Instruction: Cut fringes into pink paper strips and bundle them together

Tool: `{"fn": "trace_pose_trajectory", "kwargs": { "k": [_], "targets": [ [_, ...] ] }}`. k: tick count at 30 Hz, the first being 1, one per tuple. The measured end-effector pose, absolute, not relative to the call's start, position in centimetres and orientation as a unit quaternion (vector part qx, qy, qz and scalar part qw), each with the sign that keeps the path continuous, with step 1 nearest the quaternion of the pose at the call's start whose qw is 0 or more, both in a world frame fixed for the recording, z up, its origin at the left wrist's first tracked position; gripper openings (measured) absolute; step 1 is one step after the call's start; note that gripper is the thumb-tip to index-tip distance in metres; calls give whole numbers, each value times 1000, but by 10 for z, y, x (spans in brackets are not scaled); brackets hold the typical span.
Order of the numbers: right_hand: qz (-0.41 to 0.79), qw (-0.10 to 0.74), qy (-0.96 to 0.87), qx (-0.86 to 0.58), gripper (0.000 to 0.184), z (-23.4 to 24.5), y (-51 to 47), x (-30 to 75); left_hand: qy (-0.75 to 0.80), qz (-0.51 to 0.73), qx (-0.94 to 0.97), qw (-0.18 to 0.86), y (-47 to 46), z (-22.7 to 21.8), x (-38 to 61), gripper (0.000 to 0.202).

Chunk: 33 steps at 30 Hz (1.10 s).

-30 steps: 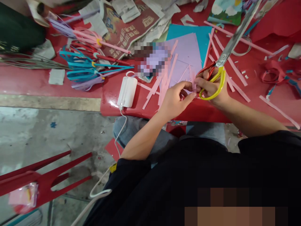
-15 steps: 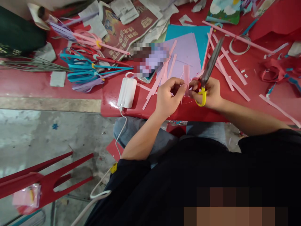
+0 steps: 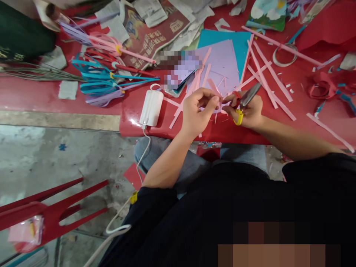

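Between thumb and fingers, my left hand [image 3: 198, 111] pinches a pink paper strip [image 3: 213, 87], whose upper end slants up to the left. My right hand [image 3: 249, 109] is closed around scissors [image 3: 250, 95] with red and yellow handles, the blades pointing up and to the right. Its thumb and fingertips come close to the pink strip, and I cannot tell whether they grip it too. Under and behind the hands lie a lilac sheet [image 3: 219, 63] and a teal sheet [image 3: 241, 44], with loose pink strips [image 3: 274, 70] on both sides.
A white power bank [image 3: 151, 108] with a cable stands near the red table's [image 3: 133, 128] front edge. Paper-loop bundles in teal [image 3: 94, 76] and pink [image 3: 104, 41] lie to the left. A tape roll [image 3: 285, 55] sits at back right. A red stool [image 3: 55, 218] is on the floor.
The pink strip has tilted from upright to leaning left. My right hand has turned the scissors, so the blades point lower and farther right. The view has shifted slightly.
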State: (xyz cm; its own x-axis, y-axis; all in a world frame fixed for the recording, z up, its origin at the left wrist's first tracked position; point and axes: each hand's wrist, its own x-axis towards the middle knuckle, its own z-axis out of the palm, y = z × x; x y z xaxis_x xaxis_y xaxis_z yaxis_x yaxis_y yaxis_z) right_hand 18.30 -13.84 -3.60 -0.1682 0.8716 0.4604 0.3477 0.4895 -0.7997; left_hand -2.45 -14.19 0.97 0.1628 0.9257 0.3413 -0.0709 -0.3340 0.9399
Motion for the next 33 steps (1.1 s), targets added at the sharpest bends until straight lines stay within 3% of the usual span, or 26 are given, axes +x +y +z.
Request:
{"fn": "trace_pose_trajectory", "kwargs": {
  "k": [6, 11, 16, 20, 27, 33],
  "targets": [
    [105, 484, -762, -417, 34, -38, -133, 187, 324, 473, 593, 566, -147, 24, -25, 38],
    [114, 457, -787, -399, 44, -45, -123, 199, 364, 354, 475, 719, -151, 32, -26, 42],
    [122, 419, -807, -397, 51, -38, -120, 207, 307, 258, 465, 789, -155, 38, -26, 51],
    [175, 373, -820, -398, 56, -35, -120, 211, 261, 233, 494, 796, -156, 45, -28, 53],
    [181, 393, -832, -346, 54, -39, -118, 214, 278, 227, 505, 785, -158, 45, -27, 51],
    [167, 369, -847, -343, 44, -33, -120, 209, 320, 317, 543, 708, -154, 36, -31, 46]
  ]
}}
